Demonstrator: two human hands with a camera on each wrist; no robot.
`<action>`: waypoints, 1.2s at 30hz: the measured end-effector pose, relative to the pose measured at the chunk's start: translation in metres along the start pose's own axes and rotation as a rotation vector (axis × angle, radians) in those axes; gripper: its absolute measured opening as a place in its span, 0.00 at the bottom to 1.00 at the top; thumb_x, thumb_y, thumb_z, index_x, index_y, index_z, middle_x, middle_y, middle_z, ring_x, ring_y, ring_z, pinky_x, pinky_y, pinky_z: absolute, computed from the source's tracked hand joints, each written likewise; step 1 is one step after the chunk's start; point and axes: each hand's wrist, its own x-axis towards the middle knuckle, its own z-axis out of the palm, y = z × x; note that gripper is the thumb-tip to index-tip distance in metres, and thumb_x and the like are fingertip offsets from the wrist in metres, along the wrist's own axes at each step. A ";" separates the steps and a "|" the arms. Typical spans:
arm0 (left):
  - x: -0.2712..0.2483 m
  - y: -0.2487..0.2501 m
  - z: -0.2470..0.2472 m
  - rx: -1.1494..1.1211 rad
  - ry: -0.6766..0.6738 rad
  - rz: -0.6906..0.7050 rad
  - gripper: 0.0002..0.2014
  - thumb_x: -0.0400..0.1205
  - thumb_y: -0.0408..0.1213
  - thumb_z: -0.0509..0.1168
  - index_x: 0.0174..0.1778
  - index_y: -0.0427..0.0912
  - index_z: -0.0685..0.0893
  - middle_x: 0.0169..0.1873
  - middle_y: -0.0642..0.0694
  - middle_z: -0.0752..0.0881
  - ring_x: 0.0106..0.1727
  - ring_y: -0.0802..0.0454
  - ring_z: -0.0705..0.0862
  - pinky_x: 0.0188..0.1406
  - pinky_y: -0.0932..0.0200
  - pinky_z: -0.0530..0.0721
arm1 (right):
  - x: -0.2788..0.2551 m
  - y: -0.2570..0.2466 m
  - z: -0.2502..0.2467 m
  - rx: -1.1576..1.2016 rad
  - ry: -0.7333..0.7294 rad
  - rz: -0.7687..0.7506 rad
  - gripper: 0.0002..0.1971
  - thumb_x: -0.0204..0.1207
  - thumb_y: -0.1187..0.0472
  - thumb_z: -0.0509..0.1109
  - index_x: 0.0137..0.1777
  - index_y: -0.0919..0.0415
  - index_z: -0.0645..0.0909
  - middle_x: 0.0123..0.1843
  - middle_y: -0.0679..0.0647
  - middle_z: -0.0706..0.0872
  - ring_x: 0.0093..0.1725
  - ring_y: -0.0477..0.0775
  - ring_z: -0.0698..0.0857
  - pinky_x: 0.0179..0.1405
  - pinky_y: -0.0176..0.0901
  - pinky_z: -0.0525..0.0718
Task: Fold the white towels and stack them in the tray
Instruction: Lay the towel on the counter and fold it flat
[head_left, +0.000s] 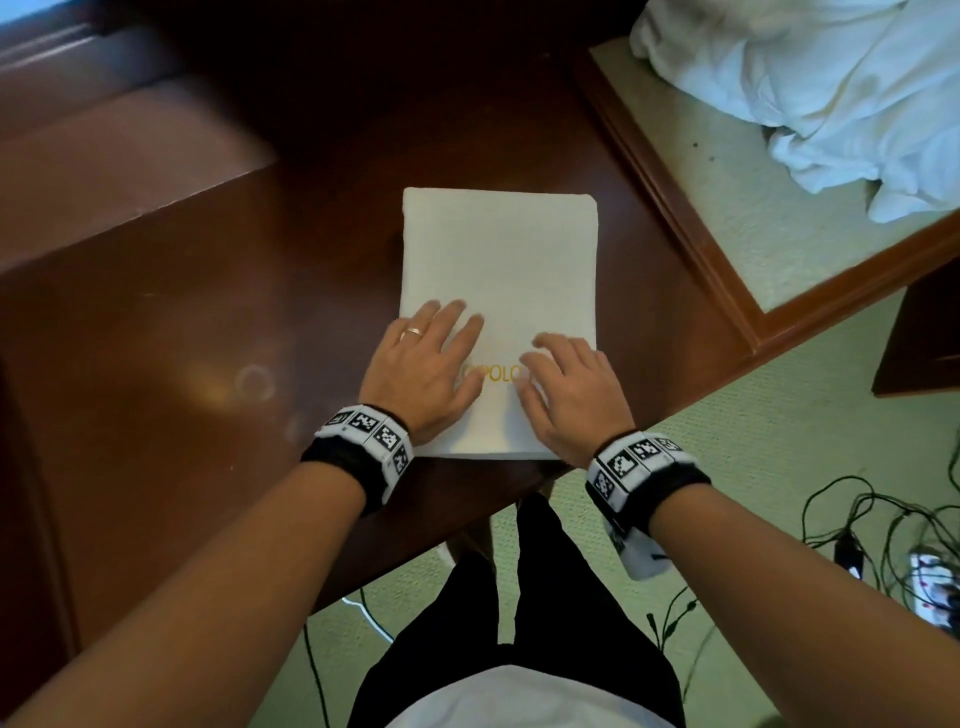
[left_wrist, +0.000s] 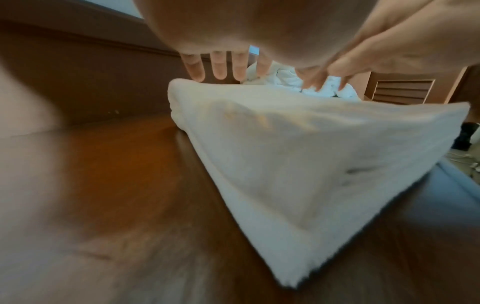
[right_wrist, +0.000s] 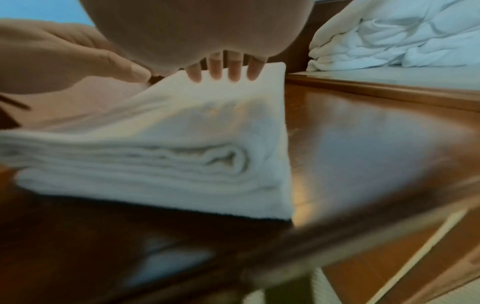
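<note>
A white towel (head_left: 498, 260) folded into a thick rectangle lies on the dark wooden table (head_left: 208, 312), near its front edge. Gold lettering shows on its top between my hands. My left hand (head_left: 431, 358) lies flat on the towel's near left part, fingers straight and spread. My right hand (head_left: 566, 384) lies on the near right part, fingers slightly bent, pressing down. In the left wrist view the towel (left_wrist: 298, 154) spreads out below my straight fingers (left_wrist: 218, 70). The right wrist view shows the towel's layered near edge (right_wrist: 155, 164) under my fingertips (right_wrist: 233, 72). No tray is in view.
A heap of unfolded white towels (head_left: 810, 88) lies on a beige surface with a wooden frame (head_left: 691, 223) at the back right. A brown upholstered block (head_left: 104, 171) stands at the left. Cables and a power strip (head_left: 930, 582) lie on the green carpet.
</note>
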 end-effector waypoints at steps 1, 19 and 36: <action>0.001 0.002 0.008 0.002 -0.069 -0.012 0.31 0.86 0.57 0.52 0.83 0.45 0.70 0.83 0.40 0.70 0.81 0.37 0.70 0.73 0.39 0.72 | 0.009 -0.001 0.007 -0.039 -0.054 0.044 0.20 0.83 0.50 0.61 0.70 0.58 0.79 0.76 0.59 0.76 0.72 0.63 0.76 0.62 0.58 0.76; 0.095 -0.044 -0.015 0.076 -0.149 -0.066 0.32 0.87 0.57 0.47 0.86 0.48 0.65 0.86 0.40 0.65 0.84 0.38 0.66 0.75 0.35 0.69 | 0.117 0.044 -0.007 -0.114 -0.149 0.077 0.30 0.87 0.44 0.51 0.86 0.55 0.60 0.89 0.59 0.55 0.87 0.61 0.57 0.78 0.62 0.62; -0.007 -0.019 0.016 -0.171 -0.402 -0.508 0.43 0.87 0.65 0.45 0.89 0.39 0.39 0.89 0.39 0.44 0.89 0.40 0.47 0.85 0.37 0.53 | 0.022 0.044 0.004 -0.090 -0.435 0.502 0.37 0.86 0.37 0.50 0.86 0.61 0.51 0.87 0.58 0.56 0.83 0.63 0.57 0.76 0.64 0.63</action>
